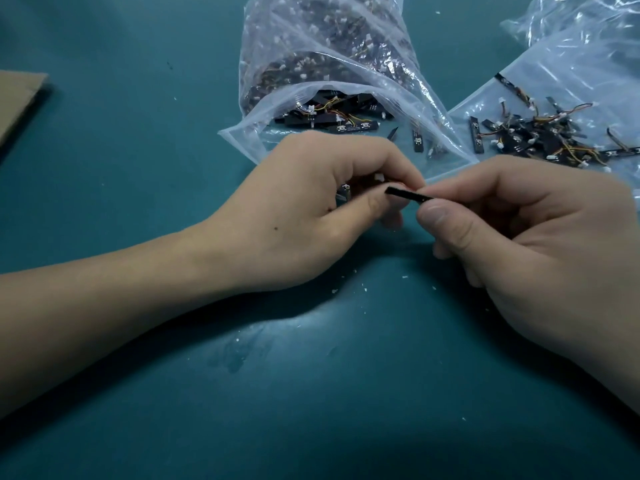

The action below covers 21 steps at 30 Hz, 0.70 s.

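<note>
The black strip (406,196) lies left to right (its long way). The right hand (530,244) pinches its right end and the left hand (311,209) its left end, fingers clamped tight.

Left hand (313,206), right hand (530,244): fingers curled, pinching, fingertips meeting.

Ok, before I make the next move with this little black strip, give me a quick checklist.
1. Grip: right hand pinches black strip: ok.
2. Partner part: left hand holds white connector by the strip's free end: ok.
3. Connector lined up with strip: cannot tell, fingers hide it.
4. Supply: open bag just behind both hands: ok.
5. Clean table: not ok, white flecks lie nearby.
</note>
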Each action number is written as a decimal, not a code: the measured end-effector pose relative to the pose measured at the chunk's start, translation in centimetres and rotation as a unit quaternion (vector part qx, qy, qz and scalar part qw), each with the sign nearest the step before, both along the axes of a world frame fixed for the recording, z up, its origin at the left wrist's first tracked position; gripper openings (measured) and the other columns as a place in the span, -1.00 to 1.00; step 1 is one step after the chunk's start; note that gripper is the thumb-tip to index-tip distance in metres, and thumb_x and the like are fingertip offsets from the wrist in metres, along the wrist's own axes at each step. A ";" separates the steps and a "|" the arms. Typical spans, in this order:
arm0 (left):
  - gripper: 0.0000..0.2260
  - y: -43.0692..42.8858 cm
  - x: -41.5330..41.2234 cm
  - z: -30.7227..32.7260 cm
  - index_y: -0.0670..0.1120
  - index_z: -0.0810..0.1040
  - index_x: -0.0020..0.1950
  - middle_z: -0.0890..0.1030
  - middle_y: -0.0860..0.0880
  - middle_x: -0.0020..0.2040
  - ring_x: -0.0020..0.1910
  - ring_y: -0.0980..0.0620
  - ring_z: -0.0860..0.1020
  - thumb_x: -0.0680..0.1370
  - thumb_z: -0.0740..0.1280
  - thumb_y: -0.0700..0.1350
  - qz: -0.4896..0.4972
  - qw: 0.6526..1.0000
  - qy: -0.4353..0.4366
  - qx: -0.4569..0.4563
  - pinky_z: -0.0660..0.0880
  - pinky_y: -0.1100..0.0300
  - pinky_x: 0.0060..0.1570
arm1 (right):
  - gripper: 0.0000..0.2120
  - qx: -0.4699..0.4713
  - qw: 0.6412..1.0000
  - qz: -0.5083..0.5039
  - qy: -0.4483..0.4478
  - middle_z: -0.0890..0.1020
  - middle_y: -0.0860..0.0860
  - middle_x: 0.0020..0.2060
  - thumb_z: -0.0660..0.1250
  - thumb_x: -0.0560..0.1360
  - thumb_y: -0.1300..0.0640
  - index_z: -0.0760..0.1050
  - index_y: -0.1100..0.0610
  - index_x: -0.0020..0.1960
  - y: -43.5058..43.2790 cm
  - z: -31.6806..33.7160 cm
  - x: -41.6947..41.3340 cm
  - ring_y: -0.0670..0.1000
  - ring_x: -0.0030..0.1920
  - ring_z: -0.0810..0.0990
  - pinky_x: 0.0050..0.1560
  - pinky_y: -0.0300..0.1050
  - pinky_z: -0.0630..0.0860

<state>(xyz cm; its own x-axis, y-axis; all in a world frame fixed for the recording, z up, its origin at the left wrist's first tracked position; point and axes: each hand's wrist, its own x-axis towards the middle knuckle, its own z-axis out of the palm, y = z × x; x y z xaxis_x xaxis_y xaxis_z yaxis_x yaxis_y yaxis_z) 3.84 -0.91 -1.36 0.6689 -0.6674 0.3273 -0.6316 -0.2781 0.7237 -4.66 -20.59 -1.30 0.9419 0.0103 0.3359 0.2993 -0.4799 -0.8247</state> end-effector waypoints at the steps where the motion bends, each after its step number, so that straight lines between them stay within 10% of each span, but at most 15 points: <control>1: -0.88 0.0 0.1 0.0 -0.04 0.68 0.11 0.71 0.10 -0.13 -0.09 0.17 0.66 0.64 0.38 -0.19 0.001 1.000 0.002 -0.005 0.47 0.39 -0.07 | -0.97 0.001 1.000 -0.002 -0.001 0.67 -0.12 -0.36 0.45 0.54 0.01 0.66 -0.12 -0.06 0.0 0.0 0.0 -0.16 -0.48 0.54 -0.41 -0.44 0.37; 10: -0.71 0.1 0.0 -0.1 -0.03 0.65 0.08 0.71 0.11 -0.09 -0.09 0.04 0.64 0.51 0.32 -0.37 0.018 0.999 0.021 -0.031 0.54 -0.03 -0.12 | -0.91 -0.005 0.999 -0.037 0.008 0.69 -0.08 -0.33 0.52 0.53 0.12 0.69 -0.08 -0.05 -0.2 -0.3 0.3 -0.17 -0.49 0.54 -0.39 -0.45 0.37; 21: -0.96 -0.1 0.0 0.0 0.01 0.66 0.00 0.64 0.18 -0.16 -0.16 0.05 0.60 0.57 0.46 -0.12 0.037 0.999 -0.021 -0.030 0.49 0.30 -0.17 | -0.95 -0.047 0.997 -0.055 0.020 0.66 -0.02 -0.33 0.49 0.51 0.01 0.70 -0.12 -0.04 -0.1 -0.2 0.0 0.06 -0.45 0.54 -0.44 -0.07 0.48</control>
<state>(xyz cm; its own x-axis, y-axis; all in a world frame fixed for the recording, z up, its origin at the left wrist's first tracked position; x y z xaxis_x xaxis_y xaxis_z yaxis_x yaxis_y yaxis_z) 3.84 -0.96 -1.32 0.7013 -0.5941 0.3940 -0.6403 -0.2819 0.7145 -4.61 -20.70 -1.54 0.9518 -0.0644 0.2999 0.2080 -0.5831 -0.7853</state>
